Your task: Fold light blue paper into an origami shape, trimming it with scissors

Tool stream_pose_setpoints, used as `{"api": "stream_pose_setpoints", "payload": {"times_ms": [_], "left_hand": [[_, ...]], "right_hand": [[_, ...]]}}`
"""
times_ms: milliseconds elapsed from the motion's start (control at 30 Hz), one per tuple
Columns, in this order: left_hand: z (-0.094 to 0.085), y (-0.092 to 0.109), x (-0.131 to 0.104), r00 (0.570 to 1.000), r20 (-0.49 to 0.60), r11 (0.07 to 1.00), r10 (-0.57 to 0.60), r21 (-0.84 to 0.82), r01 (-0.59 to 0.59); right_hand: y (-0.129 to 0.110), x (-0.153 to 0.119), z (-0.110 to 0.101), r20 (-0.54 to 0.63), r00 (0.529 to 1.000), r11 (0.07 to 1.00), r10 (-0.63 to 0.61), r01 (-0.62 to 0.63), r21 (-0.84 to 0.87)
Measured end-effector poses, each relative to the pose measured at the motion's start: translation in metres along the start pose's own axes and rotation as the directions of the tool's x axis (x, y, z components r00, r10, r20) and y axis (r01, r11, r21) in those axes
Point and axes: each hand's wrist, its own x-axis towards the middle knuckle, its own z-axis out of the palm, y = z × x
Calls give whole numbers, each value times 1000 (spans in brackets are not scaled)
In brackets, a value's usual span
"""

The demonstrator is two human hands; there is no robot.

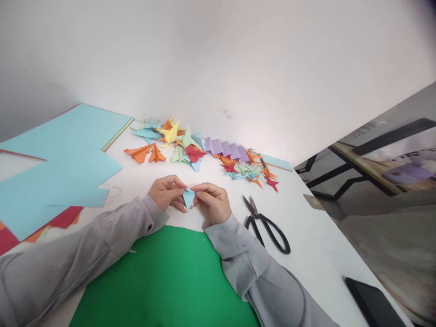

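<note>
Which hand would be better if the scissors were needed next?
Probably the right hand: the black-handled scissors lie close by, beside its gray sleeve. The left hand is farther away. Both hands pinch the folded light-blue paper, so the right must let go first.

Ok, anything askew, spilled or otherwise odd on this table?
Only minor things: the scissors lie with blades slightly apart beside the right sleeve, and the blue sheets sit askew, corners jutting in different directions. No spill shows.

matt paper folded piece [189,199], metal scissor blades [250,207], smooth plastic-looking handles [287,248], matt cloth sleeves [112,236], smooth tabletop [316,254]
</note>
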Motion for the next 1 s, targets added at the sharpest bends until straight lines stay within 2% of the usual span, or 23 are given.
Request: {"api": "stream_pose_setpoints", "payload": {"times_ms": [133,300,367,533,700,1000], "left_hand": [[0,-1,0,999,29,1000,16,13,-16],[0,-4,1,997,3,992,83,93,-83],[1,-5,1,995,-6,989,100,112,-99],[3,-6,0,993,-37,983,114,148,-107],[4,-5,-2,995,-30,987,91,139,-86],[4,-6,-4,988,-10,965,152,219,-146]], "right_hand": [[0,0,-1,-2,1000,1000,6,-6,2],[-1,1,2,-18,999,999,31,-30,33],[-2,1,4,-36,998,999,41,-41,9],[-6,0,9,14,999,992,36,-34,-125],[-7,-2,8,20,1000,988,2,1,-153],[-7,-2,8,19,1000,982,-8,12,-188]]}}
